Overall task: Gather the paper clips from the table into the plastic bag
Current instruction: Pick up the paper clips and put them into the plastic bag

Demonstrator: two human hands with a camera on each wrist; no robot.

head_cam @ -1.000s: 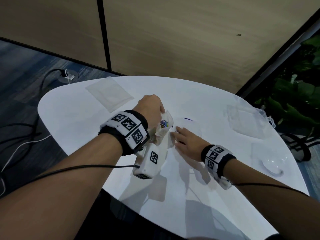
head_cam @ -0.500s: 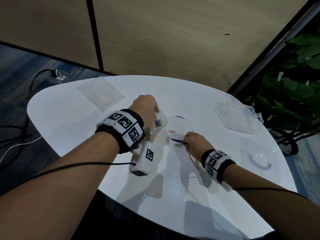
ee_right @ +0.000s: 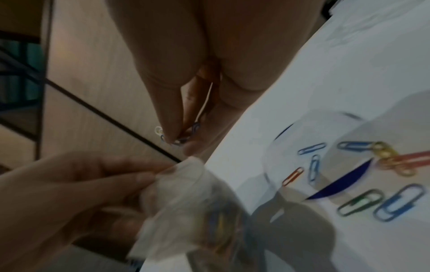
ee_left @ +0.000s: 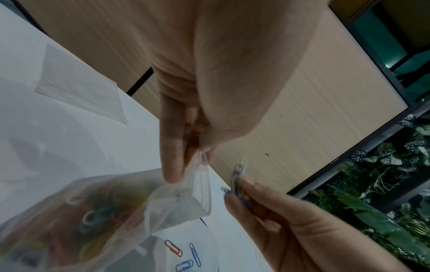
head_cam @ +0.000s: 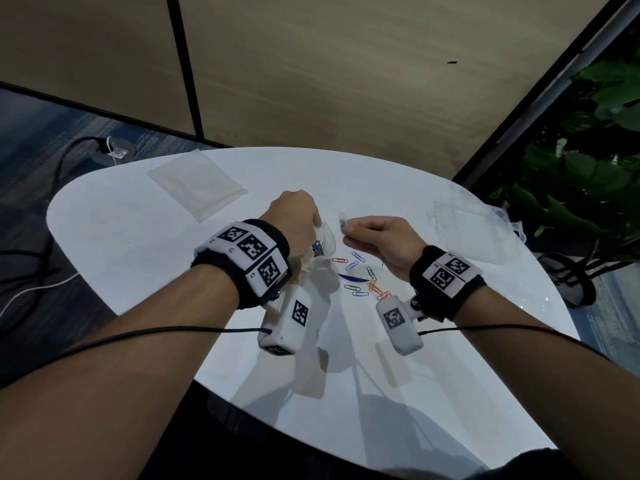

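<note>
Left hand (head_cam: 294, 216) pinching plastic bag (ee_left: 177, 200) rim, right hand (head_cam: 381, 242) pinching several paper clips (ee_left: 236, 179) — nine loose clips (head_cam: 360, 275) on table (head_cam: 138, 244)

— The bench (head_cam: 145, 244)?
— Smooth white, faintly glossy. The plastic bag (ee_left: 179, 202) is thin, clear, crinkled film.
— And the paper clips (ee_right: 313, 168)?
— Colour-coated wire, slightly shiny. The wall panel (head_cam: 346, 81) looks like matt wood grain.

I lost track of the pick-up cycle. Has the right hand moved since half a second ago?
Yes. The right hand has lifted off the table, away from the loose paper clips, and now pinches clips beside the plastic bag.
</note>
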